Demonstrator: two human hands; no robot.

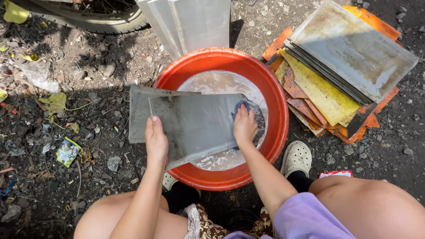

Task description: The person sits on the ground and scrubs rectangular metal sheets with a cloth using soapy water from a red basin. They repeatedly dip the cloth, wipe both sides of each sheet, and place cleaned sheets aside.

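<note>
The left hand (156, 140) clamps the near edge of two grey metal sheets (186, 121), thumb on top, fingers hidden beneath. The sheets lie one on the other, slightly fanned, across the rim of one red plastic basin (272, 95) at the centre of the view; their left corners overhang the rim toward 9 o'clock. The right hand (244, 126) presses a blue cloth (241, 106) flat against the top sheet's right end, fingers curled over it. The two hands are apart, one at each end of the sheets. Murky water (221, 82) fills the basin.

At 12 o'clock, three clean grey sheets (190, 22) stand leaning just behind the basin. At 2 o'clock a stack of dirty sheets (341, 66), grey, yellow and orange, lies on the ground; their number cannot be told. At 11 o'clock sits part of one tyre (97, 20). Two pale clogs (296, 158) flank the basin at 6 o'clock, the left one mostly hidden.
</note>
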